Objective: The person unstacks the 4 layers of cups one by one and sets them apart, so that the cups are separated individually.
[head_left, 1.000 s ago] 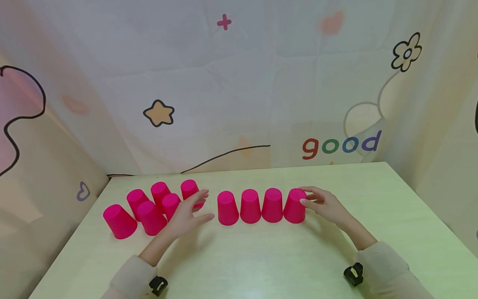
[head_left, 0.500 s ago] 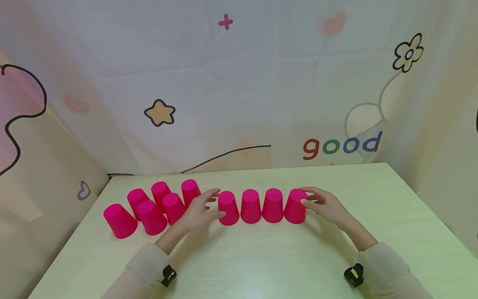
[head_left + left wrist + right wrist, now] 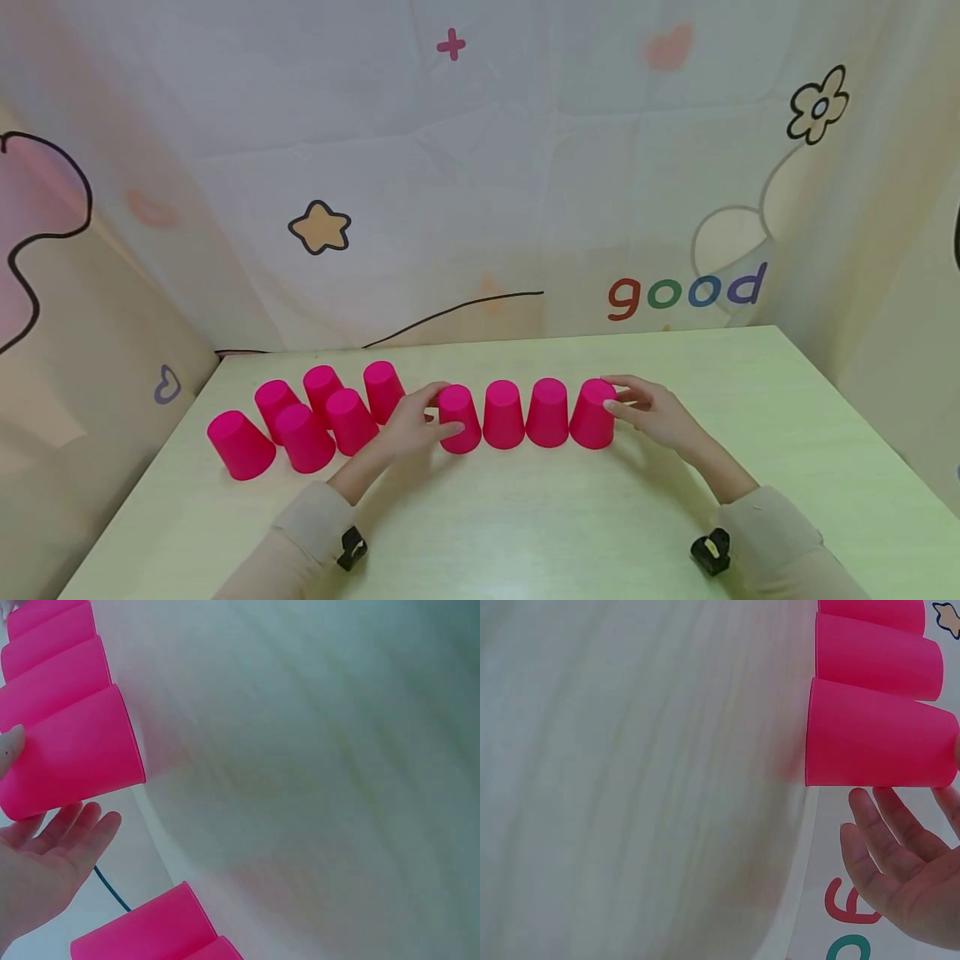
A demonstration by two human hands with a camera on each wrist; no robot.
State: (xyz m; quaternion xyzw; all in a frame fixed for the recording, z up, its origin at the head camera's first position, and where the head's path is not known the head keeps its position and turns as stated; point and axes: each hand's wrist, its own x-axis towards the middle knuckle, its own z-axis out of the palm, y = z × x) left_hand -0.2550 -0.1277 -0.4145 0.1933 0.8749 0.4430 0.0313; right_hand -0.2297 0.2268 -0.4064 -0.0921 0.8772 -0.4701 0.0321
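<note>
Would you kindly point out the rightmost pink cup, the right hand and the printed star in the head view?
Rightmost pink cup [image 3: 590, 419]: head view, side wall.
Right hand [image 3: 656, 414]: head view, its middle.
Printed star [image 3: 319, 227]: head view, its centre.

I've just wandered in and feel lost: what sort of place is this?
Perhaps a play or filming corner: a pale table, a cartoon-printed backdrop with the word "good" on it, and pink cups standing on the table.

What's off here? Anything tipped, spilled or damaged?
Nothing stands out. Four pink cups stand mouth-down in a row between the left hand and right hand; six more cups stand mouth-down at left. No spill or damage shows.
</note>
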